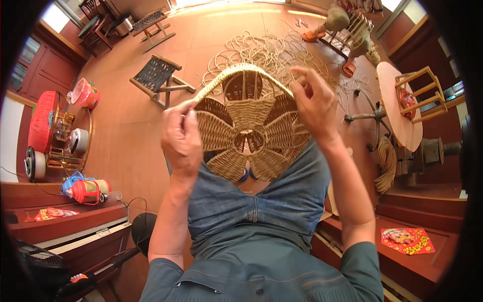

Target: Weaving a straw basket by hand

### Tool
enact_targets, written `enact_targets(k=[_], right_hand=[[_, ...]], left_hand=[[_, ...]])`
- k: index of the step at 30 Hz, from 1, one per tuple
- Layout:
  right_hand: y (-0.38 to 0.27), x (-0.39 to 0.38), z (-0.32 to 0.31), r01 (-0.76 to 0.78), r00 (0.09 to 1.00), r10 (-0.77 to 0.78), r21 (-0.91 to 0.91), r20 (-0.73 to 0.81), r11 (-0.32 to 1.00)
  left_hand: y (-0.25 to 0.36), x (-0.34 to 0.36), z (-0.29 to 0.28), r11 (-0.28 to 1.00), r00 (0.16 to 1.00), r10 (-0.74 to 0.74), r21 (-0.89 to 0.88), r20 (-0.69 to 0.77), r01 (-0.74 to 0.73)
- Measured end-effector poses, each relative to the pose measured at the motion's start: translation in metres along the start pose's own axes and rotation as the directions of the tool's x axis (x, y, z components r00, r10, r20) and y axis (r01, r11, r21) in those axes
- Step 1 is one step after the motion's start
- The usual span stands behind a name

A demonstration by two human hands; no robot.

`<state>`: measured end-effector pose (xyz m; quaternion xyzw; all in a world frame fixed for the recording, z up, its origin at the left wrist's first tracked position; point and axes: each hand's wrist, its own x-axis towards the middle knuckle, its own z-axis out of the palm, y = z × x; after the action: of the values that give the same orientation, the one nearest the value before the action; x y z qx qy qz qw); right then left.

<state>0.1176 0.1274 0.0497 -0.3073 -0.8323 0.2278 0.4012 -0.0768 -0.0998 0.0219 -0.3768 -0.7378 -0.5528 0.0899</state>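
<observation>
A woven straw-cord piece (251, 116) with flower-like petals, a round hole in its middle and a braided rim rests on my lap between my knees. My left hand (182, 141) grips its rim at the left, with the thumb and fingers closed. Above the right side of the rim, my right hand (316, 100) is raised with its fingers curled in a pinch; whatever is between the fingertips is too small to make out. Beyond the piece, a loose heap of straw cord (261, 50) spreads over the floor.
Folding stools (160, 75) stand ahead on the left. A red bucket (86, 94) and a red thermos (90, 191) are at the left. A round tabletop (397, 105) and a coil of cord (386, 163) lie right. Another person's feet (314, 35) show far right.
</observation>
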Motion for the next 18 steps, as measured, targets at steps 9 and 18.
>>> enact_targets(k=[9,18], right_hand=[[-0.027,0.042,0.041,0.261,0.925,-0.246,-0.014,0.291,0.965],[-0.045,0.078,0.097,0.446,0.750,-0.260,-0.175,0.608,0.878]], left_hand=[[-0.031,-0.067,-0.036,0.985,0.981,-0.140,0.115,0.135,0.125],[-0.025,-0.070,-0.032,0.981,0.969,-0.144,0.155,0.203,0.114]])
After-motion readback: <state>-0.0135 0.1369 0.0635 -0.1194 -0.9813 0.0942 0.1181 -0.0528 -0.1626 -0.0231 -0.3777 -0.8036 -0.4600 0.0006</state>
